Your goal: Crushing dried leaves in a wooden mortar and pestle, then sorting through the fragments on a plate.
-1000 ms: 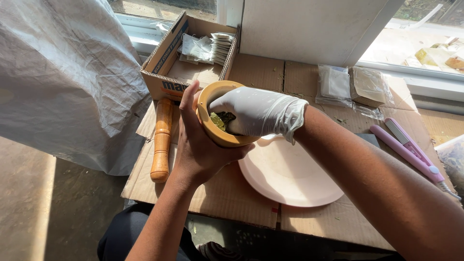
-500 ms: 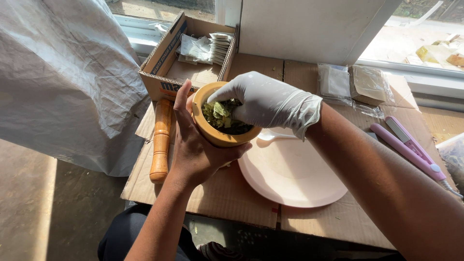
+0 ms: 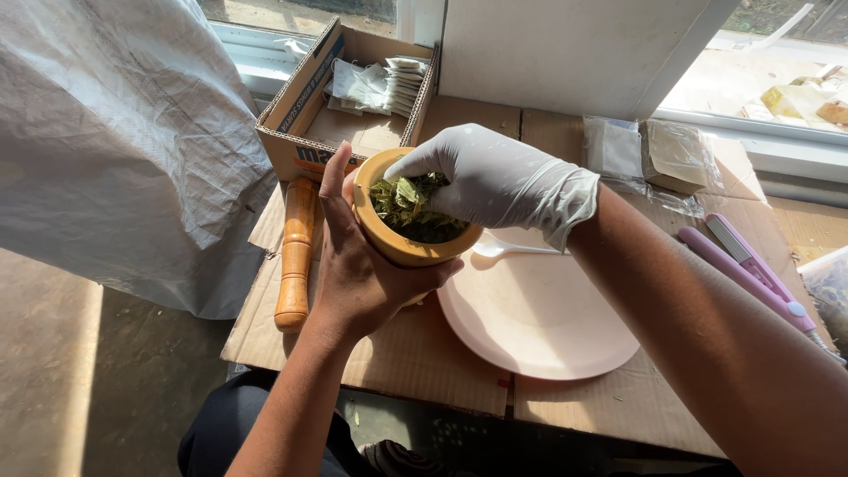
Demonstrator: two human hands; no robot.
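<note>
Left hand (image 3: 367, 274) grips the wooden mortar (image 3: 397, 238) — gloved right hand (image 3: 495, 181) pinches leaves (image 3: 411, 203) inside, pink plate (image 3: 539, 318) bare — barely started.

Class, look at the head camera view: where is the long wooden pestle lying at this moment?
The wooden pestle lies lengthwise on the cardboard sheet, left of the left hand that holds the wooden mortar, just in front of the cardboard box.

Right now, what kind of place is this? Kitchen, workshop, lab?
Probably a makeshift home workbench by a window for packing dried herbs: a wooden mortar full of green leaves, a cardboard box of small sachets, and flattened cardboard as the work surface.
</note>
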